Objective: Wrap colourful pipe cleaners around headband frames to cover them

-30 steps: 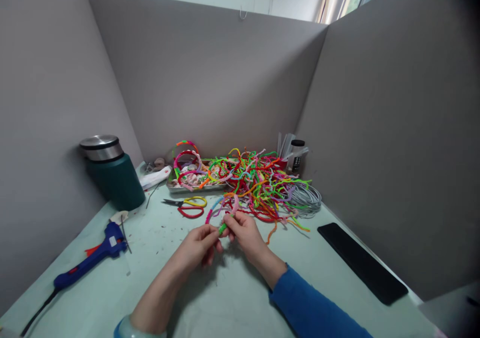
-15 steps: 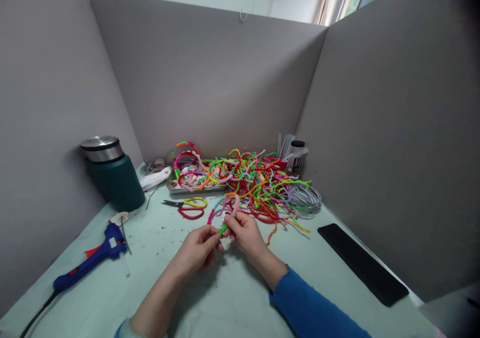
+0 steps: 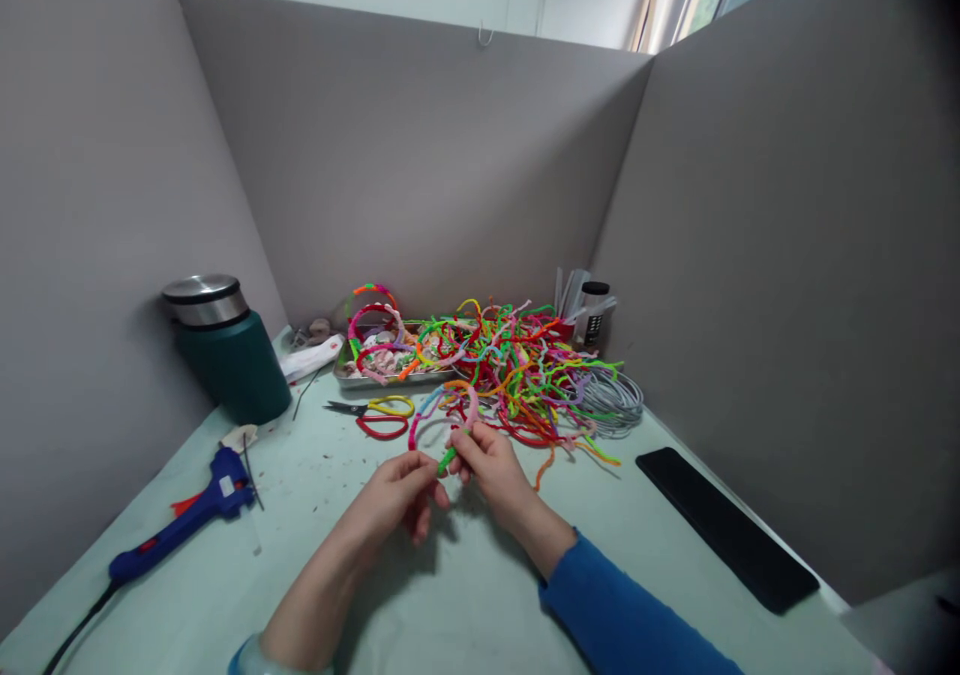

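A ring wrapped in coloured pipe cleaners [image 3: 472, 407] is raised just above the table between my hands. Its visible stretches are pink, orange, blue and magenta, with a green piece [image 3: 448, 458] at the near side. My right hand [image 3: 491, 467] is closed, thumb and fingers pinching the ring where pink meets green. At the lower end of the green piece, the thumb and forefinger of my left hand [image 3: 397, 495] pinch together; its other fingers are loosely curled. Fingers hide part of the ring. Scissors [image 3: 379, 415] with one yellow and one red handle lie beyond my left hand.
Behind the hands sits a tangled pipe-cleaner pile [image 3: 517, 355], beside a metal tray [image 3: 390, 381] with finished-looking rings. A grey wire coil [image 3: 619, 405] and black pad [image 3: 727, 530] are right. A blue glue gun [image 3: 202, 505] and green flask [image 3: 232, 365] stand left.
The fingers of my left hand have loosened and spread a little below the green piece. The ring has turned slightly, its magenta side shifting left. My right hand stays nearly in place.
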`<act>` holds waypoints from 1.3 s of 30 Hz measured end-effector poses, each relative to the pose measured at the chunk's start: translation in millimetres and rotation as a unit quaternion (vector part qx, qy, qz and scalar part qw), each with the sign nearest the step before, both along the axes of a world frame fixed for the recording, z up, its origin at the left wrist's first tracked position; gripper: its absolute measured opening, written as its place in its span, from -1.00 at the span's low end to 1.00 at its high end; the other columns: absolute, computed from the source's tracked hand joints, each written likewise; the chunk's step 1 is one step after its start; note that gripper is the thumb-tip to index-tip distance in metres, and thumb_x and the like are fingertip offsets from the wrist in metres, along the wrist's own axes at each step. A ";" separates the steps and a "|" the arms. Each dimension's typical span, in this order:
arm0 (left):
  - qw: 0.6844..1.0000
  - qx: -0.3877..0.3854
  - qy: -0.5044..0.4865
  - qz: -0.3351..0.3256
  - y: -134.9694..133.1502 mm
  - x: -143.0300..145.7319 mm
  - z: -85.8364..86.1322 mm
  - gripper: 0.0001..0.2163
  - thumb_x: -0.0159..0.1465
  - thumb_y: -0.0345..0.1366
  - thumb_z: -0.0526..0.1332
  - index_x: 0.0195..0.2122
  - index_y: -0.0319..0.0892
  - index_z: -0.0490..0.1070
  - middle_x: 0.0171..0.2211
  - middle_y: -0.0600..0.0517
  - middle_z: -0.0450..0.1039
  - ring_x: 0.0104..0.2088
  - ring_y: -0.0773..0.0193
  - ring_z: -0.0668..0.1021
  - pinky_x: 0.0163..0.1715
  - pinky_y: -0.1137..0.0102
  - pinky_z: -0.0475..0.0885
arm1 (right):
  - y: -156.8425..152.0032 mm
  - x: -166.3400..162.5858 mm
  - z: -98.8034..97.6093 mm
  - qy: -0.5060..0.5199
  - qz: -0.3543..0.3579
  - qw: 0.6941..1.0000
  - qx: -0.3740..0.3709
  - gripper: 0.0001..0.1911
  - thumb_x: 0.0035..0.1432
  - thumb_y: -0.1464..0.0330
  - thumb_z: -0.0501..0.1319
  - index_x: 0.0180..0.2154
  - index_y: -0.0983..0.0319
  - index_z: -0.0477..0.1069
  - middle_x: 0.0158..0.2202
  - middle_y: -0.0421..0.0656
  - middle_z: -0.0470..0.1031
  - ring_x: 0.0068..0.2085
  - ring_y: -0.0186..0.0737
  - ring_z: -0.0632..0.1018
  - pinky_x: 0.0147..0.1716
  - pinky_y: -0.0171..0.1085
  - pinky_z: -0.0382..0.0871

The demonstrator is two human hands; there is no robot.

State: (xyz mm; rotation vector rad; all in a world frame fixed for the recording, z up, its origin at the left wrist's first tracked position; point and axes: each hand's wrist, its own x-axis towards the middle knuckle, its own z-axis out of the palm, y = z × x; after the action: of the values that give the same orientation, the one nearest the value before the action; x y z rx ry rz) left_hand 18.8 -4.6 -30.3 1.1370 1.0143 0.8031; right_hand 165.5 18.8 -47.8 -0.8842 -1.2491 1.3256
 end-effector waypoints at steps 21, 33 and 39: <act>0.999 -0.027 -0.034 0.027 1.8 0.1 -6.7 -0.78 0.12 -0.16 0.16 -0.47 -0.22 0.26 -0.63 0.07 0.42 -0.77 0.47 0.34 -0.80 0.56 0.25 | -2.6 -3.1 -3.1 -0.028 0.008 0.999 0.031 -0.73 0.09 0.17 0.18 -0.43 0.27 0.36 -0.60 -0.28 0.33 -0.62 -0.44 0.28 -0.66 -0.43 0.11; 0.998 -0.046 -0.040 0.023 2.8 -0.8 -2.6 -0.75 0.07 -0.17 0.22 -0.33 -0.23 0.30 -0.57 0.04 0.47 -0.78 0.44 0.38 -0.81 0.55 0.24 | -0.2 -0.2 0.3 -0.005 -0.013 1.000 -0.019 -0.67 0.07 0.13 0.19 -0.47 0.28 0.32 -0.62 -0.26 0.39 -0.67 -0.49 0.26 -0.68 -0.46 0.05; 0.999 -0.025 -0.013 0.041 2.1 2.0 -3.6 -0.74 0.03 -0.13 0.24 -0.43 -0.21 0.27 -0.62 0.08 0.43 -0.78 0.45 0.36 -0.81 0.55 0.24 | -1.2 -3.5 -4.9 -0.008 -0.009 1.000 0.003 -0.70 0.09 0.15 0.19 -0.42 0.28 0.36 -0.60 -0.24 0.41 -0.65 -0.46 0.27 -0.68 -0.44 0.07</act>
State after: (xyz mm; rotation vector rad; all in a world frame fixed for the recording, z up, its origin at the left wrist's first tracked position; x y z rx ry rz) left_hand 20.8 -2.5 -34.0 1.0455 1.0586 0.8519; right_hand 162.0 17.6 -52.7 -0.9019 -1.2544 1.3019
